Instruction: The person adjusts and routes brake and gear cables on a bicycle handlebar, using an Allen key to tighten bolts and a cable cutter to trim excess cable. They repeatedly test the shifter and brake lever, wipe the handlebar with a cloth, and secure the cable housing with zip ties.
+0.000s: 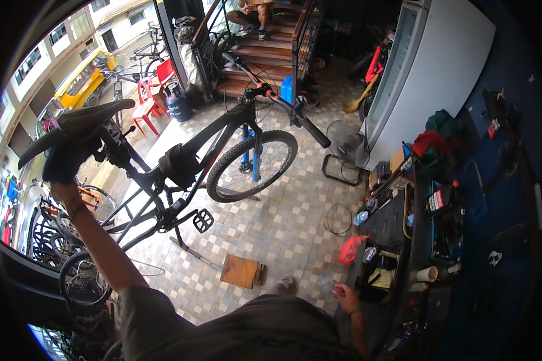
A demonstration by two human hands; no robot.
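Note:
A black mountain bike (211, 150) stands raised on a repair stand over the tiled floor, front wheel (253, 165) turned toward the stairs. My left hand (69, 159), in a dark glove, reaches up and grips under the black saddle (78, 120) at the left. My right hand (343, 296) hangs low beside my hip, near the edge of a cluttered workbench (403, 240). Its fingers are loosely curled and it seems to hold nothing, though it is small in view.
A small wooden block (242, 271) lies on the floor by my foot. A floor fan (343, 150), a loose wire hoop (338, 218), a red bag (350, 249) and a tall white cabinet (427, 72) stand right. Other bikes crowd the left; a person sits on the stairs (253, 15).

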